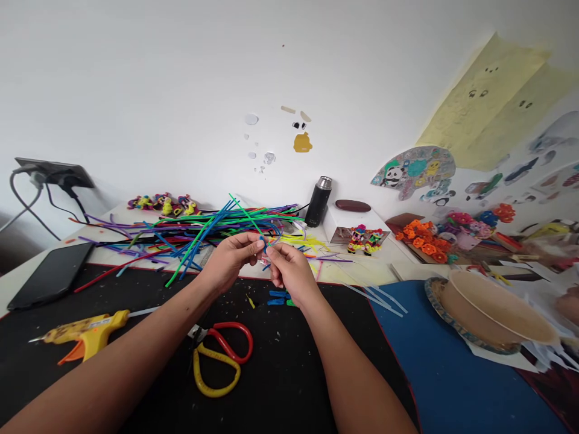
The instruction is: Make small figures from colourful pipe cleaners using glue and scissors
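Note:
My left hand (pixel 237 250) and my right hand (pixel 289 265) meet above the far edge of the black mat, thumbs and forefingers pinched. Between the fingertips is a small blue pipe cleaner piece (pixel 263 242), mostly covered by the fingers. A green pipe cleaner (pixel 246 214) slants up and left from the hands; whether it is held or lies behind them is unclear. Under my right hand lie short blue pieces (pixel 277 298) and a green one. A small yellow piece (pixel 251 301) rests beside them. Scissors (pixel 221 358) with red and yellow handles lie below my left wrist.
A yellow glue gun (pixel 90 334) and a phone (pixel 49 277) lie at left. Behind are piled pipe cleaners (pixel 181 232), a black flask (pixel 318 202) and small figures (pixel 365 239). At right are glue sticks (pixel 380 301), a bowl (pixel 497 307) and orange flowers (pixel 420 241).

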Motion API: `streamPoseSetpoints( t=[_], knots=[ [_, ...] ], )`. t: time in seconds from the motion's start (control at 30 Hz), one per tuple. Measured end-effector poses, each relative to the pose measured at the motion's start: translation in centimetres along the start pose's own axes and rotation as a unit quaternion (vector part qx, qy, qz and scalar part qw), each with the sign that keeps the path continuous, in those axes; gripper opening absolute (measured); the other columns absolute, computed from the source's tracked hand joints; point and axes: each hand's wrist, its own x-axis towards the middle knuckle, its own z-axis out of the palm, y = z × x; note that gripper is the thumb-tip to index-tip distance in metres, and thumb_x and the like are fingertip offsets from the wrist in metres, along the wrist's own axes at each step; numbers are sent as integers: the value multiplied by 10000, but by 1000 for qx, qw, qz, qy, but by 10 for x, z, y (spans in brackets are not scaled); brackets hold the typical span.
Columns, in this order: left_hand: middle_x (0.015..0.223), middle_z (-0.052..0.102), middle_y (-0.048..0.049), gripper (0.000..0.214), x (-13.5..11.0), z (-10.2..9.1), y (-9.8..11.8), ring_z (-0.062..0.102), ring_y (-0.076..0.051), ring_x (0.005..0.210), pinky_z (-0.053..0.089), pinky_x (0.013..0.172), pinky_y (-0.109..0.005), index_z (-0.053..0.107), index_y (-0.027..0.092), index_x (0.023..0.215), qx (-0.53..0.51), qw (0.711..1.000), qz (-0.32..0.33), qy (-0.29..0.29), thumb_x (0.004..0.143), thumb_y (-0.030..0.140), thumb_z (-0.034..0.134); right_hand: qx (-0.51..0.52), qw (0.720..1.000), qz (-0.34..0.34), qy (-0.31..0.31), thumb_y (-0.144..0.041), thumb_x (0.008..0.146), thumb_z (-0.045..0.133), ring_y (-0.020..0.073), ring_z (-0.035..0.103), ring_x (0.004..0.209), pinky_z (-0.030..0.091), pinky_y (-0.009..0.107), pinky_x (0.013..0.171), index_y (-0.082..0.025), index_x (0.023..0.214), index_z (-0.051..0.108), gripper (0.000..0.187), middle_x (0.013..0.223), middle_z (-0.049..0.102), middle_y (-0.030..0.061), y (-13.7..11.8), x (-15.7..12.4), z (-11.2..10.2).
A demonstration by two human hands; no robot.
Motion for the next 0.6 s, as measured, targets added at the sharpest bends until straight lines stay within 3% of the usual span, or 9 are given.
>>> streamPoseSetpoints(
  t=[0.13, 0.3, 0.43, 0.53, 0.6],
  knots=[
    [646, 620, 12, 347, -3, -1, 27, 487, -115, 579, 388, 565, -253, 777, 167, 818, 34, 997, 70, 28, 705, 452, 940, -1, 1000, 16, -10, -631, 860, 757, 72, 424, 371, 254, 200, 375, -181, 891, 677, 459, 499, 495, -93, 3, -1, 1],
    [720, 654, -3, 281, -25, -15, 93, 544, -144, 662, 436, 636, -264, 772, 189, 830, 149, 979, 138, 25, 743, 415, 914, -8, 993, 47, -109, -619, 914, 727, 69, 459, 374, 284, 190, 382, -167, 953, 705, 454, 527, 547, -79, 4, -11, 16],
    [741, 658, -8, 291, -71, -49, 116, 555, -161, 692, 433, 635, -257, 781, 207, 850, 259, 962, 85, 37, 769, 470, 878, -39, 968, 95, -227, -628, 951, 698, 75, 552, 412, 343, 177, 390, -151, 1064, 731, 491, 629, 657, -34, 4, -25, 34],
    [880, 737, -34, 327, -118, -84, 107, 648, -218, 840, 506, 751, -286, 788, 233, 879, 290, 954, 5, 76, 794, 545, 838, -44, 947, 141, -286, -623, 953, 703, 95, 646, 470, 380, 165, 395, -144, 1141, 727, 516, 731, 733, 12, 4, -33, 47],
    [965, 774, -46, 379, -149, -108, 99, 682, -254, 914, 534, 802, -304, 806, 245, 897, 333, 939, -58, 67, 803, 612, 797, -35, 936, 172, -304, -642, 928, 720, 108, 678, 484, 393, 159, 386, -140, 1151, 718, 549, 767, 754, 29, 5, -37, 56]
  ],
)
